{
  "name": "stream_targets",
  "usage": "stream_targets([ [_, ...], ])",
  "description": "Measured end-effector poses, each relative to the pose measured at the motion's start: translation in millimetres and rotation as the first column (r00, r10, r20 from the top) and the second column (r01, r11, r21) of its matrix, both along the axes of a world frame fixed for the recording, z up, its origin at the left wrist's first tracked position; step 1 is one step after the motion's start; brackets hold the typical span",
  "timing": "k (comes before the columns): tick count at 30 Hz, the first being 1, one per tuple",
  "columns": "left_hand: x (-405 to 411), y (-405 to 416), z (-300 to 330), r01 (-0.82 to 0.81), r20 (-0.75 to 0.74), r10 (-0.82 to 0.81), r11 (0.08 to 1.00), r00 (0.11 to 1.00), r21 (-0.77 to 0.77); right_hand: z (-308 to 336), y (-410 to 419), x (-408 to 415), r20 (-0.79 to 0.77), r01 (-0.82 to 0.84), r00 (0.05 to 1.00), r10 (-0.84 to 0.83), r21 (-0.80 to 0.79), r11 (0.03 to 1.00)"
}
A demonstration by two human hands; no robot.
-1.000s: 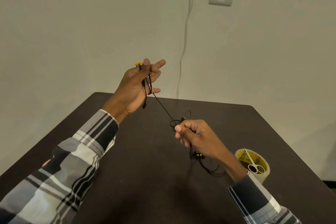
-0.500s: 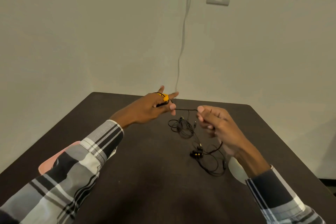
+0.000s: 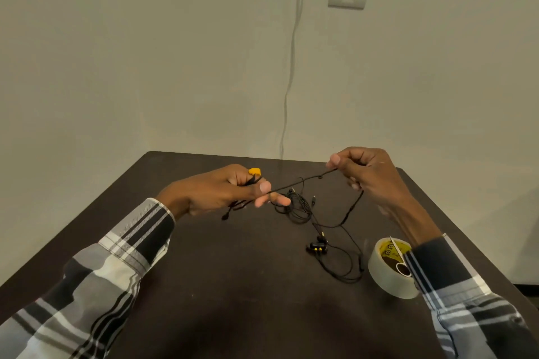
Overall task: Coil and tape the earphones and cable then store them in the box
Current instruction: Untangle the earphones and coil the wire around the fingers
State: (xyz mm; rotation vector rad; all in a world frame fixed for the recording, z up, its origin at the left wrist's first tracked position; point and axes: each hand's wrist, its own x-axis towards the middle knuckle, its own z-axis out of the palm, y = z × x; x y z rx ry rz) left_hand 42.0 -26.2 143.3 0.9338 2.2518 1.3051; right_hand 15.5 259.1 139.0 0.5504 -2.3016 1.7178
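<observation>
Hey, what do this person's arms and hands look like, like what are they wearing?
Both arms wear long sleeves of one plaid shirt, checked in white, grey and black with thin dark stripes. The left sleeve ends in a cuff at the wrist; the right sleeve shows a dark cuff band. The left hand and right hand are bare: no gloves, rings or watch visible.

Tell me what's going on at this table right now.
A person is winding a black cable. The left hand grips a bundle of loops with a yellow piece at its top, while the right hand pinches the cable and holds it taut between them. More cable and the earphones lie loose on the dark table, beside a tape roll.
</observation>
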Motion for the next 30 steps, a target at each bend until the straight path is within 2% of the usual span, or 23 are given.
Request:
stream_targets([
  [4, -2, -9, -2, -0.016, 0.124, -0.005, 0.987, 0.992, 0.163, -4, 7, -7, 0.063, -0.061, 0.996, 0.066, -0.075, 0.995],
  [10, -7, -18, 1, -0.04, 0.197, -0.04, 0.921, 0.98, 0.388, -18, 7, -14, 0.12, -0.043, 0.991, 0.055, -0.106, 0.993],
  [12, -7, -19, 2, -0.056, 0.226, -0.06, 0.879, 0.972, 0.474, -22, 5, -15, 0.113, -0.032, 0.993, 0.038, -0.055, 0.998],
  [15, -8, -21, 3, -0.082, 0.243, -0.071, 0.819, 0.967, 0.567, -32, -3, -14, 0.074, 0.0, 0.997, -0.009, 0.112, 0.994],
  [17, -8, -22, 6, -0.102, 0.247, -0.071, 0.775, 0.966, 0.623, -38, -9, -13, 0.066, 0.01, 0.998, -0.02, 0.144, 0.99],
  [21, -9, -26, 11, -0.126, 0.235, -0.057, 0.712, 0.97, 0.691, -45, -10, -7, 0.109, -0.011, 0.994, 0.014, -0.026, 1.0],
  [24, -9, -28, 10, -0.197, 0.24, 0.033, 0.683, 0.97, 0.703, -45, -8, -2, 0.102, -0.059, 0.992, 0.075, -0.157, 0.986],
  [30, -12, -28, 5, -0.216, 0.253, 0.038, 0.654, 0.967, 0.725, -50, -11, -4, 0.053, -0.031, 0.998, 0.043, -0.215, 0.976],
])
